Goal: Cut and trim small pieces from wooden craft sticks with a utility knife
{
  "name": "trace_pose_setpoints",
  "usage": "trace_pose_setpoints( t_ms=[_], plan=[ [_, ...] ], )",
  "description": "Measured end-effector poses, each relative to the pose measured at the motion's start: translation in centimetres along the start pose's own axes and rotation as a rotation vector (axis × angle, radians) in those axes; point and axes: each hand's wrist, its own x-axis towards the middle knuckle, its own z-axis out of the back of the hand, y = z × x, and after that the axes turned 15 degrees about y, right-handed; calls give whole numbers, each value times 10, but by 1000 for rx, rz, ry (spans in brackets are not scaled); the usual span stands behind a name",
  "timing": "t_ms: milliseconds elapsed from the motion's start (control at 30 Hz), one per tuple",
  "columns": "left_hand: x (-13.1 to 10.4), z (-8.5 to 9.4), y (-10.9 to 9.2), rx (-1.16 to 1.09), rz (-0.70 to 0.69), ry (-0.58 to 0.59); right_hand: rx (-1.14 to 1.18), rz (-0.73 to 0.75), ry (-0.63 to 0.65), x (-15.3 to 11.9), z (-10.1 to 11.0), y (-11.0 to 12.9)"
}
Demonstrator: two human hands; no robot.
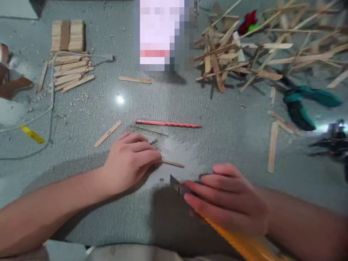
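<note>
My left hand (132, 159) rests on the grey table, its fingers closed on a thin wooden stick (173, 163) that sticks out to the right. My right hand (231, 199) is wrapped round an orange utility knife (231, 237). The knife's blade (174, 182) points up and left, a little below the stick and apart from it. Pale dust lies around the stick. A red pencil (168, 124) lies beyond my left hand, with a thin clear ruler (150, 130) just in front of it. A small metal piece (154, 141) shows beside my left fingers.
Stacked craft sticks (77, 36) and a white cable (52, 90) are at the left. Single sticks (108, 134) lie nearer. A heap of wood strips (217, 58) fills the back right, near teal-handled pliers (296, 108). A black tool (334, 141) stands at the right edge.
</note>
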Motion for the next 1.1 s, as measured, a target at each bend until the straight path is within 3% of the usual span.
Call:
trace_pose_setpoints(
  t_ms=[133, 233, 333, 433, 800, 1100],
  plan=[
    [5, -2, 4, -1, 17, 64, 264, -130, 59, 5, -2, -12],
    [6, -5, 7, -19, 35, 58, 469, -249, 1, 8, -6, -16],
    [5, -8, 8, -21, 40, 53, 534, -341, -22, 8, -10, -17],
    [5, -9, 7, -22, 48, 55, 541, -403, 35, 9, -12, -17],
    [8, -10, 7, -13, 19, 44, 557, -431, 139, 12, -12, -14],
    [9, -10, 8, -28, 33, 77, 535, -397, 151, 10, -14, -16]
  ],
)
